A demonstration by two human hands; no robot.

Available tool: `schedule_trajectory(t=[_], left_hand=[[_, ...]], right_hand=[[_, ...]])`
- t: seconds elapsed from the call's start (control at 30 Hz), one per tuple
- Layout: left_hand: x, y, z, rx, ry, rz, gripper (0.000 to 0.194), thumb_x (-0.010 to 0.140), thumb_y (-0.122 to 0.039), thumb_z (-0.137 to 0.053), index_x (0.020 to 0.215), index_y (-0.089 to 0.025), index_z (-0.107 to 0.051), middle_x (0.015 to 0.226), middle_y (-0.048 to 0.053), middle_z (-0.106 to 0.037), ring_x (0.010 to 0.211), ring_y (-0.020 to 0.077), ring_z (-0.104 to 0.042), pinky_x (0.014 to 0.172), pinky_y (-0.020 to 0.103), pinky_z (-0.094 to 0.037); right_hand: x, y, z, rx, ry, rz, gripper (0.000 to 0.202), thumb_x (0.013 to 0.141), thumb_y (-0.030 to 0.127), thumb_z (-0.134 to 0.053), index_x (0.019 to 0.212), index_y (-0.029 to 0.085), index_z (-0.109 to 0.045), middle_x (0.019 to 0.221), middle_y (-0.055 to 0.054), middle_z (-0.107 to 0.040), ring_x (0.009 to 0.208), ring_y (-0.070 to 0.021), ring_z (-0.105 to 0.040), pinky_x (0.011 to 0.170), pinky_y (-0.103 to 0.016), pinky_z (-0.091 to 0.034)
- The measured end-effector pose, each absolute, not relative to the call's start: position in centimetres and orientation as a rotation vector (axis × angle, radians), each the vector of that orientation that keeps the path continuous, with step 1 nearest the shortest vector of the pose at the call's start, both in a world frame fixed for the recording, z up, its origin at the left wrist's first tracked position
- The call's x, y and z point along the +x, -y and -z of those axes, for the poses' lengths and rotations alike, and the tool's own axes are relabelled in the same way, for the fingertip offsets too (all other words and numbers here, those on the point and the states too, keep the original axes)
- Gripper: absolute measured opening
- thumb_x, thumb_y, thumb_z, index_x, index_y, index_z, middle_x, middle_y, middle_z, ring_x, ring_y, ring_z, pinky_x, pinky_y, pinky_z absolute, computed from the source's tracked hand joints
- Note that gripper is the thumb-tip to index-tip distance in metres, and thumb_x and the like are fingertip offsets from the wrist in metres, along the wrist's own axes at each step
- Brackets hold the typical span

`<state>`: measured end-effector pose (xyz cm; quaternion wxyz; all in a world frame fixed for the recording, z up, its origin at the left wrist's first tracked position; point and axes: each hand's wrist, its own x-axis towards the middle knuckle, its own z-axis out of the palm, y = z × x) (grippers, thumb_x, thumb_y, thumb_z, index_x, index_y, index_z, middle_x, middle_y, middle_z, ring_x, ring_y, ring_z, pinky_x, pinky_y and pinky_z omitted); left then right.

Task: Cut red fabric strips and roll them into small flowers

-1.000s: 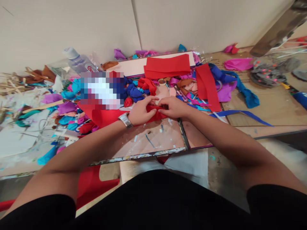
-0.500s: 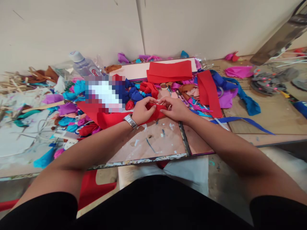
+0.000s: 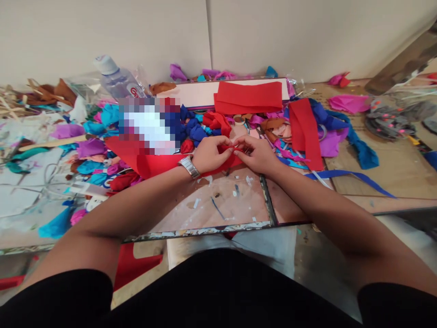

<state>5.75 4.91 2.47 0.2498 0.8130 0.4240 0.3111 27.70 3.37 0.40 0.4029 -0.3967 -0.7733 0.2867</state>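
1. Left hand [image 3: 209, 156] and right hand [image 3: 256, 156] have drawn thumbs closer together.
2. Both pinch the red strip [image 3: 157, 165] over the bench [image 3: 237, 210].
3. Held edge appears gathered; leftward length lies loose, apparently unworked.

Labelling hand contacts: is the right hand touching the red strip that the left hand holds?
Touching. The head view shows it: the right hand pinches the red strip between thumb and fingers.
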Motion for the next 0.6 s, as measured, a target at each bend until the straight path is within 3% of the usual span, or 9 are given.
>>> schedule_trajectory(t=[0.2,0.37,0.6], left_hand=[[5.5,-5.6,-2.2,2.152,-1.159,-0.870,0.023,0.091,-0.034,-0.065,0.094,-0.017,-0.080,0.097,0.004,-0.083,0.089,0.0214,-0.074,0.085,0.034,-0.053],[5.8,-5.9,-2.7,2.181,-1.098,-0.818,0.023,0.090,-0.033,-0.064,0.089,-0.017,-0.080,0.090,0.004,-0.082,0.085,0.0199,-0.072,0.081,0.033,-0.050],[6.7,-7.6,-3.9,2.161,-0.993,-0.770,0.019,0.086,-0.028,-0.063,0.074,-0.017,-0.072,0.073,0.000,-0.073,0.068,0.0146,-0.062,0.069,0.031,-0.044]], right_hand=[[27.8,-3.7,0.0,-1.017,1.908,-0.700,0.024,0.091,0.031,-0.076,0.113,0.021,-0.072,0.090,-0.002,-0.078,0.070,-0.0158,-0.067,0.064,-0.029,-0.050],[27.8,-3.6,-0.1,-1.040,1.940,-0.601,0.020,0.091,0.029,-0.074,0.109,0.021,-0.075,0.080,0.001,-0.073,0.060,-0.0123,-0.058,0.058,-0.027,-0.045],[28.3,-3.7,-0.9,-0.989,1.988,-0.477,0.026,0.090,0.023,-0.070,0.115,0.022,-0.075,0.090,-0.002,-0.077,0.069,-0.0161,-0.063,0.065,-0.030,-0.048]])
